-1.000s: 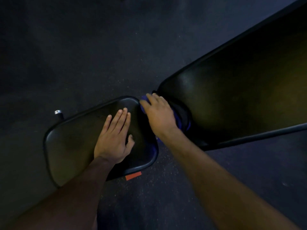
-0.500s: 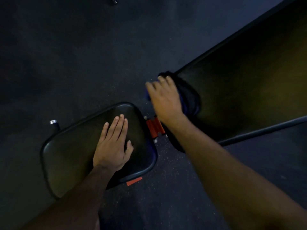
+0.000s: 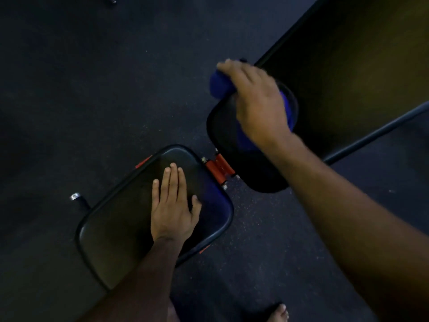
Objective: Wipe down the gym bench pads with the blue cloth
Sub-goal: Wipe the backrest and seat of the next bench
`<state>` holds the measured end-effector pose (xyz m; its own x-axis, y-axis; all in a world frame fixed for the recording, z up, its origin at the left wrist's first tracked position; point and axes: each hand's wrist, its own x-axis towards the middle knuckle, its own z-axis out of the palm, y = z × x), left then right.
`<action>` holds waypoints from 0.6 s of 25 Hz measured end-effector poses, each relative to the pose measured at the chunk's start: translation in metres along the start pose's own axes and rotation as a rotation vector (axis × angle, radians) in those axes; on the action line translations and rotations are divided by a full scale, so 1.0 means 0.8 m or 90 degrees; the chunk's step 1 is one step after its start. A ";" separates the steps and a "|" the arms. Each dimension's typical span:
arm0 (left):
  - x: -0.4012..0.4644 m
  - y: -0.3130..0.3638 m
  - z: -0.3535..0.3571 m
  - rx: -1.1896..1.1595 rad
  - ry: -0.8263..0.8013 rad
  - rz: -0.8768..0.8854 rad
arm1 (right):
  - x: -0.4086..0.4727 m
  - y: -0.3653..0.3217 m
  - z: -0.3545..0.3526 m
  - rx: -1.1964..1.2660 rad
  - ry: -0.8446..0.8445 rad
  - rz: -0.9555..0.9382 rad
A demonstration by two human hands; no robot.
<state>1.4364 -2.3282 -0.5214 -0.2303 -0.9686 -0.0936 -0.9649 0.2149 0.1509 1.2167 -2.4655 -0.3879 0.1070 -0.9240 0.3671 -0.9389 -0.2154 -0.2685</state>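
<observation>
Blue cloth (image 3: 220, 86) bulges out from under the fingers (image 3: 228, 66) of the right hand (image 3: 260, 103), which curl over it and press it onto the near end of the long back pad (image 3: 348, 77); more of the same cloth shows past the wrist side of the hand and under the palm. One cloth is visible. The left hand (image 3: 173, 205) lies flat, fingers straight and close together, thumb spread, resting palm-down on the seat pad (image 3: 120, 228) and holding nothing.

Two black pads are in view: the smaller seat pad at lower left and the long back pad running off to the upper right. They stand apart, joined by a red hinge bracket (image 3: 218, 169) with small metal bolts at its ends. The cloth is on the back pad only, well apart from the left hand.

A dark frame bar (image 3: 376, 133) runs diagonally below the back pad's edge. One metal-tipped stub (image 3: 77, 198) sticks out left of the seat pad. Small red tabs show at the seat pad's edges. Dark speckled floor (image 3: 92, 89) surrounds everything, and one bare foot (image 3: 278, 313) shows at the bottom edge. The right forearm crosses over the lower corner of the back pad, hiding part of it.
</observation>
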 end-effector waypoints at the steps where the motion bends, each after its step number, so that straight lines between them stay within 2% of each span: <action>1: -0.001 0.000 -0.001 0.005 -0.003 0.002 | 0.007 0.016 0.001 -0.026 -0.007 0.027; 3: 0.000 0.001 -0.004 0.014 -0.013 -0.001 | 0.004 0.023 0.029 -0.110 -0.063 0.020; 5: 0.002 0.000 -0.004 0.019 -0.007 -0.002 | -0.009 0.005 0.071 -0.124 -0.141 -0.023; 7: 0.002 0.001 -0.002 0.027 -0.007 -0.002 | -0.024 -0.024 0.095 -0.075 -0.312 -0.075; 9: 0.001 0.001 -0.001 0.025 -0.004 0.002 | -0.031 -0.045 0.099 -0.116 -0.499 -0.135; 10: 0.002 0.000 0.000 0.026 0.001 -0.001 | -0.024 -0.047 0.095 -0.156 -0.525 -0.181; 13: 0.003 -0.003 0.003 0.015 -0.003 0.001 | 0.017 -0.038 0.074 -0.308 -0.486 -0.360; 15: 0.003 -0.004 0.003 0.006 0.004 0.001 | 0.045 -0.031 0.069 -0.367 -0.539 -0.480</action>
<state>1.4385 -2.3307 -0.5242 -0.2305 -0.9692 -0.0868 -0.9658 0.2170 0.1418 1.2620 -2.5107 -0.4176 0.6491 -0.5913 -0.4785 -0.5379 -0.8016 0.2609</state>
